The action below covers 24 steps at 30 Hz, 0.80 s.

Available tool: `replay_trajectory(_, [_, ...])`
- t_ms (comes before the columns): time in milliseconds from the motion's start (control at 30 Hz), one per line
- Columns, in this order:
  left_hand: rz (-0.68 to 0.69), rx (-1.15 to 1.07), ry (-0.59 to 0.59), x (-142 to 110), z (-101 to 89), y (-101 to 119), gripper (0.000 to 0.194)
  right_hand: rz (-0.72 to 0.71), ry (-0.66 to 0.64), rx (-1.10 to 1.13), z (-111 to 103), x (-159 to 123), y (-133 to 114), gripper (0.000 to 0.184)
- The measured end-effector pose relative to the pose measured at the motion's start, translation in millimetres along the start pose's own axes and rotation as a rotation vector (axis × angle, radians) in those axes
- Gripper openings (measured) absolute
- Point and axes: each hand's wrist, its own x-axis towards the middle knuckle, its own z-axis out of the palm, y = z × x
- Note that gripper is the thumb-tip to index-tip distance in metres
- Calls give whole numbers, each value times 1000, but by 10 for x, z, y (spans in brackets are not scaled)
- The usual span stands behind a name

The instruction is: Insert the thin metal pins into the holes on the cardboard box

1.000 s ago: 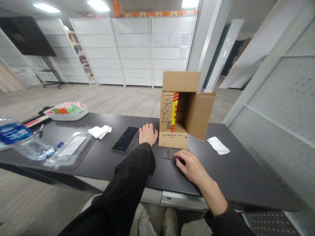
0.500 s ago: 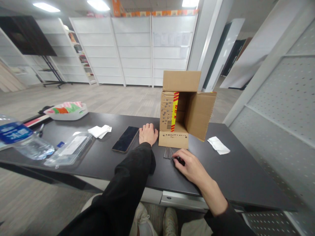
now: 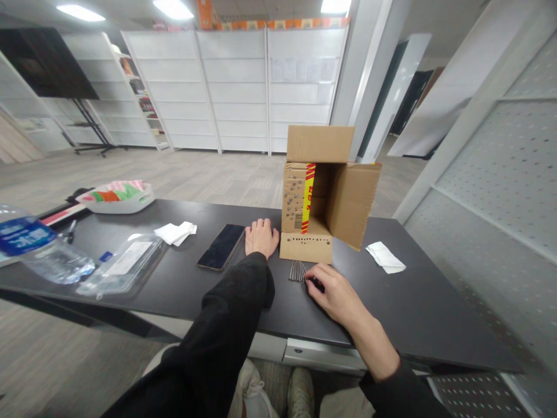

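Note:
My left hand (image 3: 261,238) lies flat on the dark table, fingers stretched, between the phone (image 3: 221,247) and the cardboard box (image 3: 305,248). My right hand (image 3: 327,287) is closed in a pinch, thumb and index fingertips at the right end of a row of thin metal nails (image 3: 296,271). They seem to grip a nail there, mostly hidden by the fingers. The nails lie side by side just before the box's lower flap, which has a line of small holes. Round grey heads dot the left flap, beside a yellow and red tape strip (image 3: 308,200). The box stands with its opening towards me.
White folded tissues (image 3: 176,233) lie left of the phone, and another tissue (image 3: 385,257) is at the right. A clear plastic case (image 3: 124,267), a water bottle (image 3: 43,244) and a white basket (image 3: 117,203) occupy the table's left side. A perforated panel (image 3: 500,174) rises at the right.
Both hands keep their places, and the box and nails stay put. The whole view has shifted very slightly.

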Motion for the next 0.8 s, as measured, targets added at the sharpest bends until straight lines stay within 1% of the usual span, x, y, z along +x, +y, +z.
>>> replay_trajectory(267, [2, -10, -9, -6, -23, 6, 22, 10, -16, -12, -14, 7, -26, 12])
replay_trajectory(500, [6, 2, -1, -9, -35, 12, 22, -2, 0, -27, -30, 18, -76, 10])
replay_trajectory(633, [9, 2, 0, -4, -32, 12, 22, -25, 23, -55, 3, 32, -99, 11])
replay_trajectory(800, [10, 0, -2, 0, -30, 13, 23, -68, 51, -78, 58, 69, -122, 17])
